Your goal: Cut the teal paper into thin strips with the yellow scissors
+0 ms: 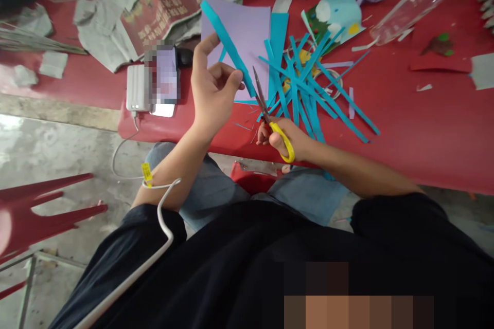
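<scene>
Nearest you, your right hand (pixel 280 139) is closed through the yellow loops of the scissors (pixel 270 113), with the blades parted and aimed up and away from you. Your left hand (pixel 212 87) is curled shut just above, pinching the teal paper strip (pixel 227 43) between thumb and fingers. The strip slants from upper left down to the blade tips, so its lower end sits right at the mouth of the scissors; holding it raised off the counter (pixel 424 128) seems to keep it taut and free for the blades.

Just past your hands lies a loose heap of cut teal strips (pixel 304 87), fanned out over the red counter and partly covering a roll of tape; they crowd the space right of the scissors. A lilac sheet (pixel 247 31) lies flat behind the held strip. To the left, a phone on a white power bank (pixel 137 87) sits at the counter edge, its cable trailing down toward your left arm. Farther back are crumpled newspapers (pixel 154 5), a decorated pale-blue card (pixel 339 10) and a clear plastic bottle (pixel 417 0) lying on its side.
</scene>
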A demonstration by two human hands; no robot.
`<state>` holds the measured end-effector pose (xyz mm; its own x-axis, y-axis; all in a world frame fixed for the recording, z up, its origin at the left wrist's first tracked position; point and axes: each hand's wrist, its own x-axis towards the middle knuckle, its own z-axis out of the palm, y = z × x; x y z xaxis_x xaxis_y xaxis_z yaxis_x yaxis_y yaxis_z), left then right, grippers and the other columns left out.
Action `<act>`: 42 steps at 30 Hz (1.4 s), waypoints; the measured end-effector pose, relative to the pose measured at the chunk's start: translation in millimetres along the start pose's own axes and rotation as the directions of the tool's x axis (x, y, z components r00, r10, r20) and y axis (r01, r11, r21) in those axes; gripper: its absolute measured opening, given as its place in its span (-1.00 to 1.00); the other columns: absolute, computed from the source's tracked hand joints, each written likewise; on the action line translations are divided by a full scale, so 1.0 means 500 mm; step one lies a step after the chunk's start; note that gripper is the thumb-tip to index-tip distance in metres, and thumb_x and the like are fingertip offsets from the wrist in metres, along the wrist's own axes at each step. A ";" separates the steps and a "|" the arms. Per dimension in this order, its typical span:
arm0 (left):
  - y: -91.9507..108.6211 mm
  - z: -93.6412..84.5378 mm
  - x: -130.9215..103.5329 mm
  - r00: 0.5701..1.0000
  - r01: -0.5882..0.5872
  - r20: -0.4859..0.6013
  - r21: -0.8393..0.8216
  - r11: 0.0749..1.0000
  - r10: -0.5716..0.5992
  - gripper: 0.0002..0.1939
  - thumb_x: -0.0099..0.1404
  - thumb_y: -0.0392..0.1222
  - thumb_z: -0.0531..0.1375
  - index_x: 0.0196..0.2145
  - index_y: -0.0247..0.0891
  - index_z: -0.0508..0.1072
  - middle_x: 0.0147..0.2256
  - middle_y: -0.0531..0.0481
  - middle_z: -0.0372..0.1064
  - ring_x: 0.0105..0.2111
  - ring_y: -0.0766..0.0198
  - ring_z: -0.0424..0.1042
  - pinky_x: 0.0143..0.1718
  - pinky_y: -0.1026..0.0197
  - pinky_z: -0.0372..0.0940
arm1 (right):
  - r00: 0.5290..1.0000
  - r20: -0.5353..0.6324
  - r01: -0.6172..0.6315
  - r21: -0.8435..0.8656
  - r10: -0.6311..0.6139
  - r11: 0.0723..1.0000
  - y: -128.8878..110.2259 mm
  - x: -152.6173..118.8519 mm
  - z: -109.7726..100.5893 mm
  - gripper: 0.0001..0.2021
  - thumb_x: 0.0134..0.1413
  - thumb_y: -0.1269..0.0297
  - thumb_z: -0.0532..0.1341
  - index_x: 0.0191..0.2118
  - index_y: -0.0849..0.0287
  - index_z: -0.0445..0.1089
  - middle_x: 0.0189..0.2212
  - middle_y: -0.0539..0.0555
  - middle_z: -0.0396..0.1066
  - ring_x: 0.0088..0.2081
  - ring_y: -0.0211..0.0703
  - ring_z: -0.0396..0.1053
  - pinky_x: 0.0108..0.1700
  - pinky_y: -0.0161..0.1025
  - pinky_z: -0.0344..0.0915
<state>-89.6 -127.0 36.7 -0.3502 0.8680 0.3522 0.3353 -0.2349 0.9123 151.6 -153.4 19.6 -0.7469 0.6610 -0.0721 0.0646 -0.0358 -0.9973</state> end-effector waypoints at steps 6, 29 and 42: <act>0.003 -0.005 -0.002 0.999 0.041 -0.019 -0.020 0.999 -0.042 -0.39 0.45 -0.09 0.41 0.34 0.06 0.27 -0.34 0.14 0.43 -0.37 0.25 0.59 -0.24 0.12 0.54 | 0.999 0.044 0.011 -0.010 -0.011 1.000 0.002 0.003 0.000 -0.22 0.02 -0.70 0.30 -0.36 0.05 0.39 -0.33 0.06 0.42 -0.33 -0.08 0.41 -0.21 -0.09 0.54; 0.013 0.014 -0.038 0.991 0.122 0.056 -0.006 0.992 -0.122 -0.38 0.45 -0.17 0.42 0.34 0.04 0.28 -0.39 0.16 0.48 -0.37 0.20 0.63 -0.24 0.11 0.58 | 0.999 -0.019 -0.038 -0.035 0.037 0.999 -0.006 -0.001 0.007 -0.23 0.07 -0.67 0.30 -0.38 0.08 0.39 -0.40 0.05 0.43 -0.34 -0.06 0.52 -0.25 -0.10 0.57; 0.037 -0.002 -0.032 0.960 0.270 0.106 -0.097 0.958 -0.260 -0.85 0.49 -0.17 0.40 -0.22 -0.16 0.51 -0.41 0.06 0.55 -0.40 0.29 0.64 -0.35 0.25 0.54 | 0.999 -0.042 -0.027 -0.084 0.024 0.996 -0.019 0.001 0.008 -0.21 0.13 -0.67 0.26 -0.48 0.09 0.33 -0.48 0.03 0.37 -0.45 -0.16 0.37 -0.29 -0.09 0.51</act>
<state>-78.5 -145.8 48.2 -0.3309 0.9404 0.0789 0.1417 -0.0332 0.9894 148.1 -155.8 29.0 -0.7170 0.6906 -0.0950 0.1403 0.0094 -0.9901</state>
